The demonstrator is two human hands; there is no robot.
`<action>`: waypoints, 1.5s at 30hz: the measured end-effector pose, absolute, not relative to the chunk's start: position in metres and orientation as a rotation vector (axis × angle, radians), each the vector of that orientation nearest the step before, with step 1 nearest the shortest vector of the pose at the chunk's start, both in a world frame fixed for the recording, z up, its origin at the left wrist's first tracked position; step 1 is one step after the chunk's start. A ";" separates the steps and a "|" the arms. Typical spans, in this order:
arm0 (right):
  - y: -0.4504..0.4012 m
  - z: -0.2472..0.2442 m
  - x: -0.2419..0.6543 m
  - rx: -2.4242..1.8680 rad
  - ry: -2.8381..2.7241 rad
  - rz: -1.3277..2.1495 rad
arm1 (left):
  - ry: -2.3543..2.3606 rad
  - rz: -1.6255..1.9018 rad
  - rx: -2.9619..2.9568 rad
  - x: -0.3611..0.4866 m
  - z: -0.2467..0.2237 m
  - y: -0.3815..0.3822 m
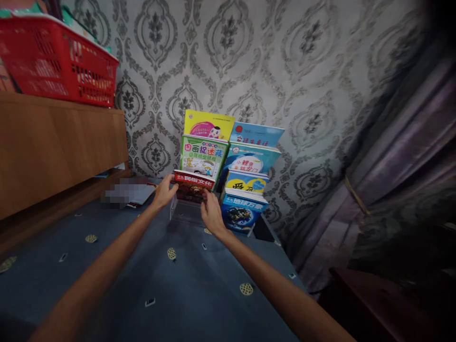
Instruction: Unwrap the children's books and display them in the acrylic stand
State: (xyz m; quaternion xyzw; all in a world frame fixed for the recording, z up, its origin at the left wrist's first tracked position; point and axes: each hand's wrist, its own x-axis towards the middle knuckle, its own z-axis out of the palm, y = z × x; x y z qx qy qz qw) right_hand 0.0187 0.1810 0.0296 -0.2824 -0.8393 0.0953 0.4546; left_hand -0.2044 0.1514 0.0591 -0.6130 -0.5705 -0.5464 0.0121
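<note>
Both my hands hold a red book by its two sides, at the front of a clear stand. My left hand grips its left edge, and my right hand has its fingers on the right edge. Behind the red book, a green book and a yellow book rise in steps. To the right stands a second stepped row: a dark blue book with a globe in front, then a blue and yellow book, a pale blue book and a blue book at the back.
A dark blue patterned cloth covers the surface. Some flat books or papers lie at the left, partly blurred. A red basket sits on a wooden cabinet. A tied curtain hangs at the right, beside the patterned wall.
</note>
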 end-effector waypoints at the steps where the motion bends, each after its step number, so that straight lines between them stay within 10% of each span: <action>1: 0.178 0.027 0.020 -0.695 -2.074 0.238 | -1.789 -1.712 -1.941 -0.203 0.056 0.149; 7: 0.155 0.007 0.033 -0.677 -2.111 0.307 | -1.901 -1.605 -1.910 -0.216 0.028 0.132; 17: 0.082 -0.077 0.073 -0.720 -2.152 0.609 | -2.719 -0.335 -1.371 -0.308 -0.010 0.102; 45: 0.072 -0.056 0.072 -0.639 -2.168 0.760 | -2.474 0.237 -1.931 -0.184 0.007 -0.036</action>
